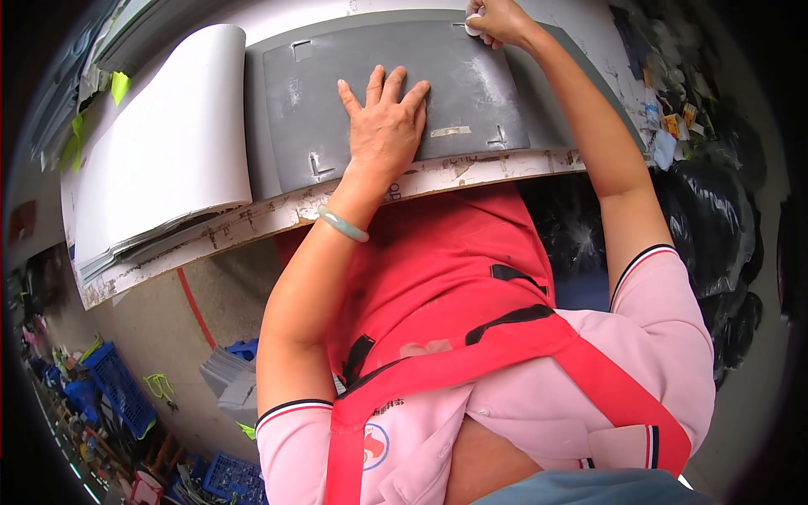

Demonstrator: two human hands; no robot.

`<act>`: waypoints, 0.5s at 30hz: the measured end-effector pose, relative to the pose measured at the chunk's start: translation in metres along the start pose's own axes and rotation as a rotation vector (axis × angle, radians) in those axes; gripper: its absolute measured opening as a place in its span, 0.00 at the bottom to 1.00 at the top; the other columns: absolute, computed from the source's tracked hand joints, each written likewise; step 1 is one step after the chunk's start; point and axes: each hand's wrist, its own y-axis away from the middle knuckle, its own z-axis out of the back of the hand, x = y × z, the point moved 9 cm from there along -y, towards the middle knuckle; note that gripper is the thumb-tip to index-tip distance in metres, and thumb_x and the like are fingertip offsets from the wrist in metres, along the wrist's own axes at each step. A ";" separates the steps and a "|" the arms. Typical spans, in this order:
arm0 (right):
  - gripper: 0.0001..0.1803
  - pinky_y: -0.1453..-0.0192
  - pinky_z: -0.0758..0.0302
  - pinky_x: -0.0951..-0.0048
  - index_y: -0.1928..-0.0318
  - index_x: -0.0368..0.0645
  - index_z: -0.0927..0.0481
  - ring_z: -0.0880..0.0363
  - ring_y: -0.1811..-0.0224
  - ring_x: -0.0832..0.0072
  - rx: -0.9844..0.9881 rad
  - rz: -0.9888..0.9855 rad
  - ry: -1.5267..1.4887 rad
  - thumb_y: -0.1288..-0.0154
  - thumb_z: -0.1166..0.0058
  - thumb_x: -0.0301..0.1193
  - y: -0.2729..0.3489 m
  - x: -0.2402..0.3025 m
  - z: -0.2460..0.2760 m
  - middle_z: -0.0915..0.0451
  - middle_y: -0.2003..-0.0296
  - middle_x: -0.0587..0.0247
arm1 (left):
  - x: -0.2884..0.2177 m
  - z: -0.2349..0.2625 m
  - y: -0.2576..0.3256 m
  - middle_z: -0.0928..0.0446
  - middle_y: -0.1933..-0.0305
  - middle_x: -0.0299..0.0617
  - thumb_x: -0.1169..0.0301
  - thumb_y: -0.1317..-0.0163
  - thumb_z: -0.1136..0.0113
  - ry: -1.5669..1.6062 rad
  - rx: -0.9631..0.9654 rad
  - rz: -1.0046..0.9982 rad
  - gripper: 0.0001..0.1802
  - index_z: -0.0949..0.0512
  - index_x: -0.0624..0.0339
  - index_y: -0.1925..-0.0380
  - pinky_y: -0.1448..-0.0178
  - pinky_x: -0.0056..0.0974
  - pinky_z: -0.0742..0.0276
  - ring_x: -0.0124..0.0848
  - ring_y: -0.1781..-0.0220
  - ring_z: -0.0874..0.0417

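My left hand (385, 128) lies flat with its fingers spread on a dark grey template sheet (324, 93), pressing near its middle. The template has small angled cut-outs near its corners, with white smudges around them, and a strip of tape near its front edge. At the far right corner cut-out my right hand (505, 23) pinches a small white chalk-like piece (474, 27), partly hidden by the fingers. Beneath the template lies a larger dark grey sheet (257, 139), showing at both sides.
A stack of white-backed sheets (168, 126), curled at its right edge, lies left on the worn white table (471, 172). Black plastic bags (707, 219) stand at the right. Blue crates (118, 391) and a grey stack (227, 374) sit on the floor at left.
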 end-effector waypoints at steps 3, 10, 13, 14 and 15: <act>0.10 0.75 0.21 0.70 0.58 0.31 0.18 0.17 0.79 0.73 -0.030 0.602 -0.423 0.35 0.40 0.27 0.020 0.047 0.014 0.16 0.78 0.59 | 0.001 0.000 0.001 0.27 0.30 0.41 0.60 0.27 0.43 -0.030 0.011 0.018 0.18 0.20 0.38 0.39 0.25 0.78 0.50 0.47 0.23 0.33; 0.15 0.53 0.16 0.59 0.56 0.36 0.13 0.11 0.60 0.57 -0.206 0.661 0.034 0.32 0.40 0.36 -0.002 0.163 -0.078 0.12 0.64 0.46 | 0.000 -0.003 0.002 0.27 0.32 0.43 0.58 0.28 0.43 0.029 -0.044 0.004 0.18 0.19 0.42 0.41 0.28 0.83 0.50 0.49 0.25 0.33; 0.14 0.47 0.18 0.56 0.55 0.36 0.13 0.13 0.52 0.49 -0.119 0.710 0.039 0.32 0.41 0.34 -0.010 0.195 -0.112 0.13 0.58 0.42 | -0.003 -0.003 0.000 0.27 0.33 0.43 0.58 0.29 0.42 0.042 -0.041 0.000 0.18 0.18 0.43 0.42 0.28 0.83 0.50 0.48 0.26 0.33; 0.13 0.49 0.18 0.56 0.55 0.37 0.12 0.13 0.54 0.49 -0.150 0.730 0.026 0.32 0.41 0.33 -0.014 0.199 -0.113 0.13 0.59 0.42 | -0.006 -0.002 -0.002 0.28 0.34 0.43 0.59 0.29 0.42 0.035 -0.049 -0.009 0.18 0.19 0.43 0.42 0.29 0.84 0.50 0.48 0.26 0.34; 0.12 0.50 0.18 0.55 0.56 0.38 0.12 0.13 0.55 0.49 -0.182 0.749 0.013 0.32 0.42 0.33 -0.017 0.201 -0.114 0.13 0.60 0.42 | -0.007 -0.002 -0.003 0.28 0.34 0.43 0.59 0.29 0.42 0.037 -0.051 -0.006 0.18 0.19 0.43 0.42 0.29 0.84 0.50 0.48 0.26 0.34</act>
